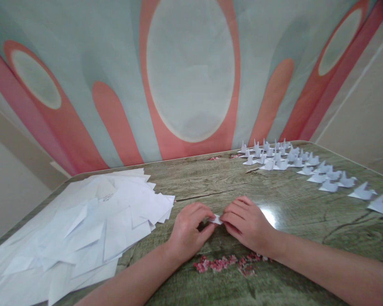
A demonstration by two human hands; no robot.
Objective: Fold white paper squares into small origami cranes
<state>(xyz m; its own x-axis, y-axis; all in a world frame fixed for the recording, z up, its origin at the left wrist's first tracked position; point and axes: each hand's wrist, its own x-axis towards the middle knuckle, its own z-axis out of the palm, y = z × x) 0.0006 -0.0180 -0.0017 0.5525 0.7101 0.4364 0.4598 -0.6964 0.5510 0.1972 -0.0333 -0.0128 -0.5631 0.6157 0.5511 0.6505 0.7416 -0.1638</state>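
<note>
A small folded piece of white paper (pixel 215 219) is pinched between both hands, low over the middle of the table. My left hand (pixel 191 227) grips its left end between thumb and fingers. From the other side, my right hand (pixel 247 223) closes on its right end with bent fingers. Most of the paper is hidden by the fingers, so its full shape does not show. Small white paper cranes (pixel 295 159) stand in loose rows at the far right of the table, apart from my hands.
A wide heap of loose white paper sheets (pixel 121 225) covers the table's left side. The wood-patterned table (pixel 194 182) carries printed pink flowers (pixel 218 263) near me. Behind its far edge hangs a backdrop (pixel 191 72) with coral and pale green shapes.
</note>
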